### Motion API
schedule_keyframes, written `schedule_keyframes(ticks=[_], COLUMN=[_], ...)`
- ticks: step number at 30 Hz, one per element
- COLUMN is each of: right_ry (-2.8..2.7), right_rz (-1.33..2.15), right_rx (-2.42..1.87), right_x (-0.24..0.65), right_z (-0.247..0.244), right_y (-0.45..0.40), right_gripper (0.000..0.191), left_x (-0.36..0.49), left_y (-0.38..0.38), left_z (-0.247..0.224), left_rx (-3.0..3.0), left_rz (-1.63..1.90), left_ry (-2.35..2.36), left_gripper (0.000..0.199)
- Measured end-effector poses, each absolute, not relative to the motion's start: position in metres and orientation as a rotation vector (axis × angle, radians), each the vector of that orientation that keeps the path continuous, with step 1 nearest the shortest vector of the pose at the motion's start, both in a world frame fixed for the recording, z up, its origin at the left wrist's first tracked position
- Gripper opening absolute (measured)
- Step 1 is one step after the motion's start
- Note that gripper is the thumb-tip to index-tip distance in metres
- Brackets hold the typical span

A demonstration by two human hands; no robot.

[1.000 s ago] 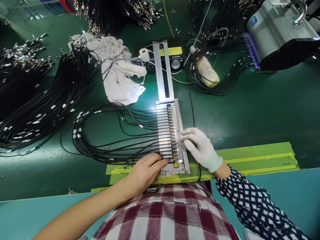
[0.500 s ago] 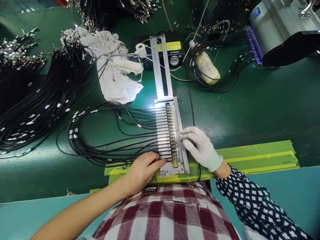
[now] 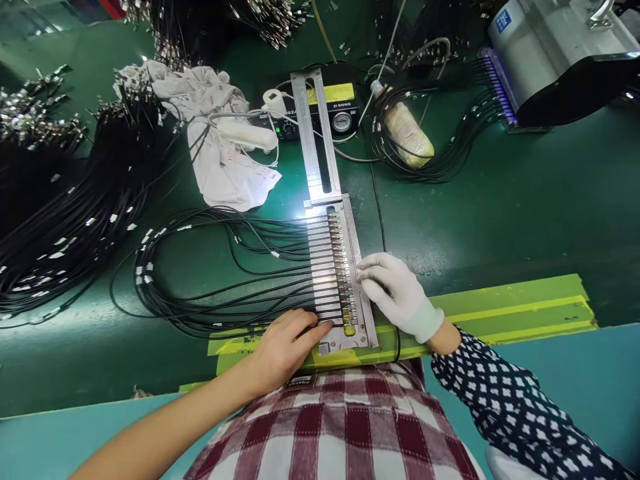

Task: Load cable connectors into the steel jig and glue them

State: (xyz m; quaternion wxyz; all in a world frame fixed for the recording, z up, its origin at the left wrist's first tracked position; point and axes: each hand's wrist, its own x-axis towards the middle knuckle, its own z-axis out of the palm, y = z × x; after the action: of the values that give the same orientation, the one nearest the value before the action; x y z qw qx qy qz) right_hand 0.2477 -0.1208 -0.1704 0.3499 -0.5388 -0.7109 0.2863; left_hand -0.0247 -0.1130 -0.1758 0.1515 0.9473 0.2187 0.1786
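A metal fixture [image 3: 324,267] lies on the green table in front of me, with several black cables [image 3: 200,303] set side by side across it. Their connector ends line up along its right half. My left hand [image 3: 287,343], bare, rests at the fixture's lower left edge, its fingers closed around the lowest cable. Gloved in white, my right hand [image 3: 395,293] touches the fixture's right rail with bent fingertips; whether anything small is between them is hidden.
Cable bundles [image 3: 100,193] cover the left side. A white cloth [image 3: 225,160] and a black control box [image 3: 345,107] lie beyond the fixture. A wrapped bottle [image 3: 407,137] and a metal machine [image 3: 565,60] stand at the back right. Yellow-green tape [image 3: 520,310] lines the front edge.
The view has shifted slightly, so the table items appear a little further left. Both hands keep nearly the same place at the fixture.
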Motion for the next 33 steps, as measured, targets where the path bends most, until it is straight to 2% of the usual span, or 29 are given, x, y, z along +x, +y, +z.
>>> schedule_keyframes(ticks=[7,14,21,25,33], right_ry=[-1.838,-1.844,-1.840,-1.827,-1.835], right_rz=[0.736,0.736,0.746,0.731,0.715], right_rx=[-1.401,-1.414,-1.418,-1.415,-1.328], right_x=[0.247,0.247,0.246,0.245,0.255], right_z=[-0.169,-0.170,-0.169,-0.172,-0.167], right_y=[-0.120,-0.120,-0.118,-0.116,-0.107], right_gripper=[0.026,0.025,0.024,0.025,0.024], left_x=[-0.022,-0.031,-0.041,-0.030,-0.004], left_y=[-0.113,-0.120,-0.125,-0.114,-0.104], left_z=[-0.180,-0.180,-0.193,-0.181,-0.167], left_rx=[2.720,2.755,2.804,2.815,2.955], left_rz=[0.546,0.523,0.345,0.328,0.094], left_ry=[0.559,0.583,0.554,0.515,0.282], left_gripper=[0.028,0.038,0.044,0.036,0.046])
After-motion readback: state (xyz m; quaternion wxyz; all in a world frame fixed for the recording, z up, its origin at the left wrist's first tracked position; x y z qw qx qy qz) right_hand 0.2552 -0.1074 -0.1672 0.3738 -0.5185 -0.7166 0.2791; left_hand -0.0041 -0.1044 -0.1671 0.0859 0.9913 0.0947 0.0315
